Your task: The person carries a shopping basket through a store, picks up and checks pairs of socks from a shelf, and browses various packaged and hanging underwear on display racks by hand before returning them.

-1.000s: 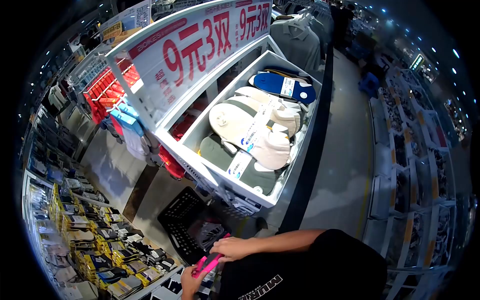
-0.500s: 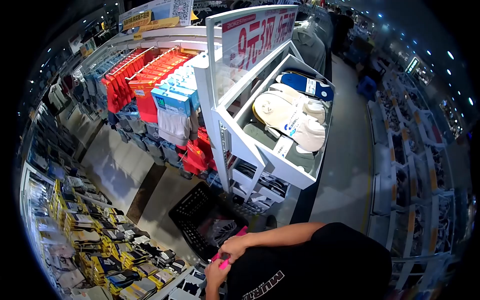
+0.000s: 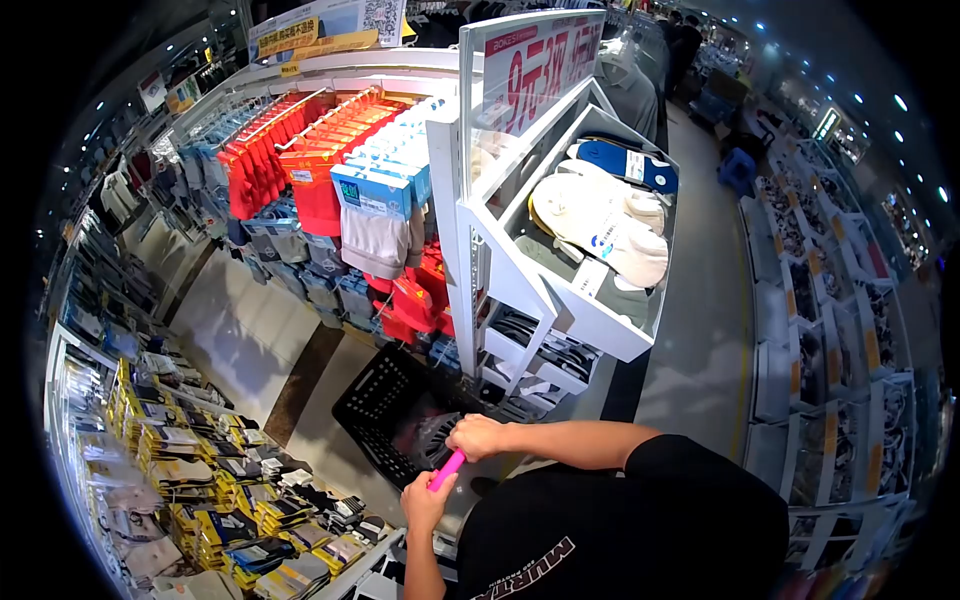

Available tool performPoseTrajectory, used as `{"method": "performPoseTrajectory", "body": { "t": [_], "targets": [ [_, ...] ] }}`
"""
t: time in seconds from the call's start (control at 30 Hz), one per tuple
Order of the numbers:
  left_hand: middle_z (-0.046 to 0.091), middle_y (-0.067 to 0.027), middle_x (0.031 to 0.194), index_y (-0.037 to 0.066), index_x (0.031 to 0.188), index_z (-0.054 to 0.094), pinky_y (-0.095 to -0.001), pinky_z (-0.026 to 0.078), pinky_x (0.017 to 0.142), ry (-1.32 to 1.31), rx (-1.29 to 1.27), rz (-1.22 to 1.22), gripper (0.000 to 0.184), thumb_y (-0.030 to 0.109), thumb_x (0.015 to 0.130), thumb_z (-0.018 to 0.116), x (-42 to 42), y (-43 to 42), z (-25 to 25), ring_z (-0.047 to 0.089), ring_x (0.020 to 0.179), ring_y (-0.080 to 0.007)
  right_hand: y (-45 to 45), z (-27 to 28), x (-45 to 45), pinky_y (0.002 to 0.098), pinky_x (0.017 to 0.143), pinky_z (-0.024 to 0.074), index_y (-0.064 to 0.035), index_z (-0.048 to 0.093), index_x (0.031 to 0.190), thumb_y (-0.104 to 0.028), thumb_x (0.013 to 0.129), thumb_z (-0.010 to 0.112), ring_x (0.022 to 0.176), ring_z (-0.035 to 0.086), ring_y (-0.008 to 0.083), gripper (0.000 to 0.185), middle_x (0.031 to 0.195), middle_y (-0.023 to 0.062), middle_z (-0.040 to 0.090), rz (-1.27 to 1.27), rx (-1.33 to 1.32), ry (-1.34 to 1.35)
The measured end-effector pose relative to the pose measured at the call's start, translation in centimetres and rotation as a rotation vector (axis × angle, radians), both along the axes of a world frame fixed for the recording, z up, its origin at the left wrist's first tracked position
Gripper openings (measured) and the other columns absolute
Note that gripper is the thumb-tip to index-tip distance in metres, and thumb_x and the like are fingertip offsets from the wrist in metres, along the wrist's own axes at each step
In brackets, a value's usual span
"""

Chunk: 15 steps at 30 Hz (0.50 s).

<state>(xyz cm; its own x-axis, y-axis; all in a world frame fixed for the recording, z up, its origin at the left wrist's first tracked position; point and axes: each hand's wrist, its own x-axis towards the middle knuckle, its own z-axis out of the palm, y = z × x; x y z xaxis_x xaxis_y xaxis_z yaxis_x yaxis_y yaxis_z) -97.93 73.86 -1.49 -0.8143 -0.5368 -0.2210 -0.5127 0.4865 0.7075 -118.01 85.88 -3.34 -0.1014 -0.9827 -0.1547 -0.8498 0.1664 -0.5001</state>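
Note:
A black shopping basket (image 3: 365, 410) with slotted walls stands below and ahead of me, apparently part of a cart. Across its near side runs a pink handle (image 3: 447, 470). My left hand (image 3: 425, 503) is closed round the lower end of that handle. Higher up, my right hand (image 3: 475, 437) is wrapped over its other end. A stretch of pink shows between the two hands. Inside the basket lies something with a dark and pale pattern (image 3: 436, 435), too unclear to name and partly hidden by my right hand.
A white bin (image 3: 560, 310) of packaged socks (image 3: 600, 225) rises ahead, under a price sign (image 3: 530, 80). Red packs (image 3: 315, 185) hang on hooks to its left. A low display of yellow-banded packs (image 3: 215, 490) flanks me at left. An aisle floor (image 3: 690, 350) runs along the right.
My hands have spread apart on the pink handle, the right one moving up, so more of it shows between them. The racks ahead have shifted slightly right in view.

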Motion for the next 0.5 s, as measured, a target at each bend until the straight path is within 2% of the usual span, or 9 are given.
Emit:
{"method": "performPoseTrajectory", "body": {
  "t": [0.13,0.17,0.27,0.37,0.5],
  "targets": [
    [0.068,-0.0161,0.069,0.005,0.085,0.073,-0.0459,0.050,0.063,0.045,0.001,0.055,0.046,0.050,0.079,0.080,-1.7,-1.8,-0.2,0.067,0.067,-0.0370,-2.0,-1.1,-1.2,0.0449,0.089,0.0476,-0.0092,0.070,0.085,-0.022,0.081,0.062,0.099,0.062,0.0309,0.015,0.094,0.0112,0.068,-0.084,-0.063,0.072],
    [0.068,-0.0158,0.069,0.005,0.084,0.073,-0.0458,0.050,0.063,0.049,-0.001,0.069,0.046,0.051,0.079,0.080,-2.1,-2.3,-0.3,0.067,0.067,-0.0366,-2.5,-2.1,-1.5,0.0446,0.083,0.0473,-0.0099,0.066,0.080,-0.022,0.080,0.060,0.096,0.060,0.0309,0.013,0.090,0.0102,0.065,-0.123,-0.213,0.083],
    [0.069,-0.0151,0.070,0.005,0.084,0.073,-0.0447,0.050,0.064,0.052,0.013,0.117,0.047,0.051,0.079,0.081,-3.5,-4.0,-0.5,0.068,0.067,-0.0352,-4.8,-2.1,-3.0,0.0450,0.082,0.0471,-0.0102,0.068,0.082,-0.024,0.081,0.059,0.095,0.057,0.0319,0.016,0.091,0.0102,0.061,-0.141,-0.197,0.126],
    [0.070,-0.0153,0.072,0.006,0.086,0.074,-0.0443,0.051,0.066,0.088,-0.024,0.142,0.047,0.052,0.079,0.080,-4.7,-5.5,-0.8,0.069,0.069,-0.0354,-7.0,-1.0,-4.3,0.0437,0.080,0.0478,-0.0107,0.066,0.080,-0.020,0.076,0.067,0.095,0.056,0.0325,0.011,0.092,0.0100,0.061,-0.131,-0.154,0.132],
    [0.073,-0.0155,0.080,0.011,0.092,0.075,-0.0458,0.054,0.070,0.079,-0.116,0.160,0.045,0.055,0.080,0.076,-5.7,-7.4,-0.5,0.070,0.077,-0.0363,-9.8,-3.3,-6.1,0.0422,0.078,0.0477,-0.0120,0.064,0.078,-0.020,0.072,0.073,0.092,0.056,0.0315,0.013,0.090,0.0078,0.059,-0.116,-0.360,0.173]
  ]
}}
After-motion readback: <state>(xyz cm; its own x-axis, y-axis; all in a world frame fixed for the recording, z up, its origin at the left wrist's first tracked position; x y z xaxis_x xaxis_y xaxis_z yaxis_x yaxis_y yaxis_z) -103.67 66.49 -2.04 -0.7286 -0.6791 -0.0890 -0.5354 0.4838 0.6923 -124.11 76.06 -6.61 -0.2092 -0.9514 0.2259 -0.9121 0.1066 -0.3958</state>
